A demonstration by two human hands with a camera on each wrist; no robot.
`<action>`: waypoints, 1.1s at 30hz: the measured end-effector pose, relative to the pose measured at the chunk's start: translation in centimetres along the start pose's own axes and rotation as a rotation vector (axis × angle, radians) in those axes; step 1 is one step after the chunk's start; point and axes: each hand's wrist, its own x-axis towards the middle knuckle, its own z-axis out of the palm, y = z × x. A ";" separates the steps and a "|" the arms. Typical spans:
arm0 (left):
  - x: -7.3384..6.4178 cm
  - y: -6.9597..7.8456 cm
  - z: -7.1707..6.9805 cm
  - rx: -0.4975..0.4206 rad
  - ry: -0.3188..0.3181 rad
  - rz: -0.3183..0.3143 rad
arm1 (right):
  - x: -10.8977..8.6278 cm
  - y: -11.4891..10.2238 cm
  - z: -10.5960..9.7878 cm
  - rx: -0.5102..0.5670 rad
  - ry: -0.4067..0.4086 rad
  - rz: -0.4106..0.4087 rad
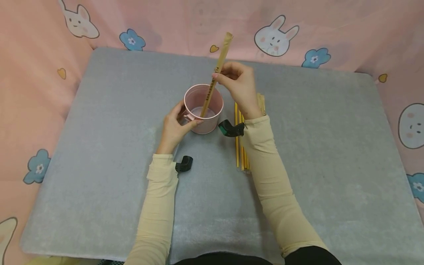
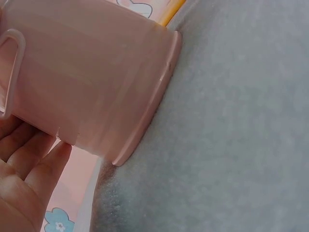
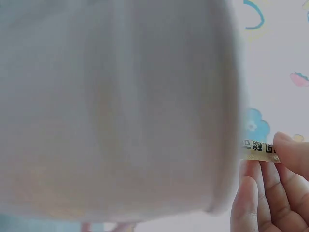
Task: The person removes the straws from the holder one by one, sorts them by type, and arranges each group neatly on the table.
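A pink cup (image 1: 208,126) with a small side handle stands upright on the grey table. My left hand (image 1: 175,127) holds it at the near left side, thumb at the rim by the handle. In the left wrist view, fingertips (image 2: 62,150) touch the cup's wall. Over the cup, my right hand (image 1: 243,86) pinches a paper-wrapped straw (image 1: 223,51) with printed lettering between thumb and fingers. The straw leans, its lower end inside the cup and its top rising above the hand. The cup's side (image 3: 120,111) fills most of the right wrist view.
Several yellow wrapped straws (image 1: 237,151) lie on the table (image 1: 331,154) right of the cup, partly hidden under my right wrist and sleeve. Black wrist cameras jut from both sleeves, the right one (image 1: 232,129) close to the cup. A pink patterned curtain (image 1: 185,22) hangs behind the table.
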 end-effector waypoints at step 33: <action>0.0 -0.3 0.1 -0.023 0.020 0.037 | -2.5 -4.9 -3.5 0.233 0.143 -0.150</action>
